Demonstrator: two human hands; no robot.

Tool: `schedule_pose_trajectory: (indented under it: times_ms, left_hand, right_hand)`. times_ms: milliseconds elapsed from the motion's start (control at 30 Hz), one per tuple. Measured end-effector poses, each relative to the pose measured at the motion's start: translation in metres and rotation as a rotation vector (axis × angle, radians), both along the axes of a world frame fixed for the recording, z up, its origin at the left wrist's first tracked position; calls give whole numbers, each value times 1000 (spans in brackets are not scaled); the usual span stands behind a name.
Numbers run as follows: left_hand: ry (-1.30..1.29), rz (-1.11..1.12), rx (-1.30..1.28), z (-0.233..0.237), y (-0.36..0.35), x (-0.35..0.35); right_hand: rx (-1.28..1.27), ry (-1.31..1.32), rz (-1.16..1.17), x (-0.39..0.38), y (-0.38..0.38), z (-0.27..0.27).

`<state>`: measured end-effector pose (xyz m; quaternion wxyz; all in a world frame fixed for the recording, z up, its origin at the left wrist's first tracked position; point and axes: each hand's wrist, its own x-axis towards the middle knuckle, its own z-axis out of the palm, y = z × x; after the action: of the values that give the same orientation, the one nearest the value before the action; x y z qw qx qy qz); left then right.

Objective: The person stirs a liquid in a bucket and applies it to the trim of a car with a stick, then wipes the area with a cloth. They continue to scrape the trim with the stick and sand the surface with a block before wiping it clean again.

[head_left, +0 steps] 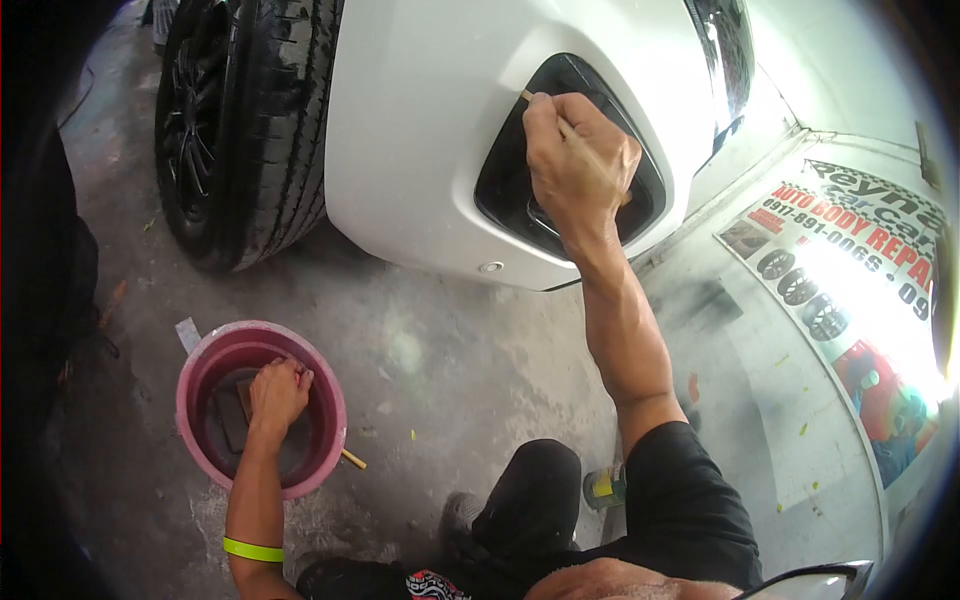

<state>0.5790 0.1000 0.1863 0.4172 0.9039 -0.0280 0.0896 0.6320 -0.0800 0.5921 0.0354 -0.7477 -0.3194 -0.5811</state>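
Observation:
My right hand (583, 160) is closed around a thin wooden stick (527, 95), at the black recessed trim (570, 75) in the corner of a white car bumper (420, 150). My fingers hide most of the stick, and its working end cannot be made out. Down at the left, my left hand (280, 395) reaches into a pink plastic basin (335, 400). Its fingers are curled together, and what they hold, if anything, is hidden. Beside that hand, a flat brownish piece (244, 400) shows inside the basin, over a dark bottom.
A black car wheel (250, 140) stands left of the bumper. A short yellowish stick (354, 459) pokes out by the basin's right side. Near my knee stands a container with a yellow label (603, 487). A printed auto body repair banner (850, 230) lines the right side.

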Motion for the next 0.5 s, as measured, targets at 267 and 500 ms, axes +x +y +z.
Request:
schedule_pose_trajectory:
  times_ms: [267, 500]
  left_hand:
    - [-25, 29, -5, -5, -2, 1]
    - [-8, 34, 16, -1, -1, -1]
  right_hand:
    - [62, 95, -25, 1, 0, 5]
    - [52, 50, -27, 4, 0, 0]
